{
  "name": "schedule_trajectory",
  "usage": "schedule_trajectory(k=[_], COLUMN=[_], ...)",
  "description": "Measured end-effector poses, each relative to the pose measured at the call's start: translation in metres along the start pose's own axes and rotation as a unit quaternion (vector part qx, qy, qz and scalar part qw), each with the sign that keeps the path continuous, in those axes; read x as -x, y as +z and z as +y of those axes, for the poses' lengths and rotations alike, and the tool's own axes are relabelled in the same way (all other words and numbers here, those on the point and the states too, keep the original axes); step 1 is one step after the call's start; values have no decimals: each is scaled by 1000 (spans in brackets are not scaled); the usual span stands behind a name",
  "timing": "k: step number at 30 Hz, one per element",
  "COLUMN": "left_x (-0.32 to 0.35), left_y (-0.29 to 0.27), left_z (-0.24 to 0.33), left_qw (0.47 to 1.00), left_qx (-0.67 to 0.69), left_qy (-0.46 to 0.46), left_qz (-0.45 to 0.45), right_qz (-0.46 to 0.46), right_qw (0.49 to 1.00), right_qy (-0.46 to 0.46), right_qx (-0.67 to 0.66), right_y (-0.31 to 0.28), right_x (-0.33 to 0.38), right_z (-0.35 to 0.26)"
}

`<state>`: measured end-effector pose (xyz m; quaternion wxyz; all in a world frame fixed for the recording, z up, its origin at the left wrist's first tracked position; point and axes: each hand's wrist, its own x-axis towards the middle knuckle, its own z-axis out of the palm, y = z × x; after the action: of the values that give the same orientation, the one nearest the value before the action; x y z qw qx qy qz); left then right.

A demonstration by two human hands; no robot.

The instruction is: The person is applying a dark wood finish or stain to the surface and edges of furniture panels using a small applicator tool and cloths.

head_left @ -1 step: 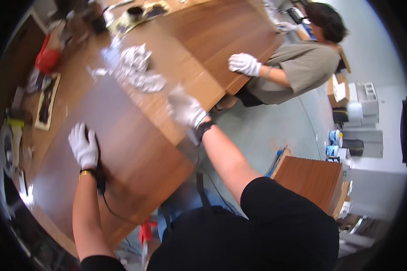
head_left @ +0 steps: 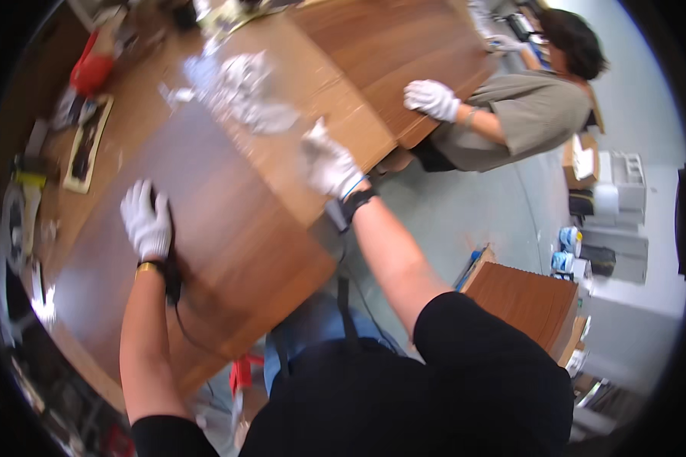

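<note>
My left hand [head_left: 146,221], in a white knit glove, lies flat with fingers spread on a dark brown wood-grain panel [head_left: 229,228]. The panel rests on the worktable in front of me. My right hand [head_left: 331,164], gloved too, is raised past the panel's right edge, near the brown cardboard [head_left: 343,103]. Its fingers look apart but are partly smeared by motion, and nothing shows in them. Dark bands with small devices and cables sit on both wrists. Just beyond the right hand is a crumpled heap of whitish wrapping [head_left: 255,95].
A co-worker's gloved hand [head_left: 432,100] rests on another brown panel [head_left: 389,53] at the far right. A stack of brown panels [head_left: 518,301] stands at right. A red object [head_left: 93,72] and a narrow tray [head_left: 88,145] are on the table's left. A red stool [head_left: 244,373] is below.
The whole view has shifted slightly, with the scene moving up and right. My right hand has moved a little to the right; my left hand stays in place on the panel.
</note>
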<state>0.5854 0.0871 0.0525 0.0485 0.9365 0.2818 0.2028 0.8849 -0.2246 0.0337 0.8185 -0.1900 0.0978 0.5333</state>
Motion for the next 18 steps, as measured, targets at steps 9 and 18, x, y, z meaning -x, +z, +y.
schedule_trajectory(k=[9, 18], left_x=[2, 2], left_y=[18, 20], left_z=[-11, -16], left_qw=[996, 999], left_qx=[-45, -20], left_qy=[-76, -39], left_qz=[-29, -16], right_qz=[-108, -60], right_qw=[991, 997], right_qy=[81, 37], right_qx=[-20, 14], right_y=[-19, -19], right_x=[-11, -9], right_z=[-8, -7])
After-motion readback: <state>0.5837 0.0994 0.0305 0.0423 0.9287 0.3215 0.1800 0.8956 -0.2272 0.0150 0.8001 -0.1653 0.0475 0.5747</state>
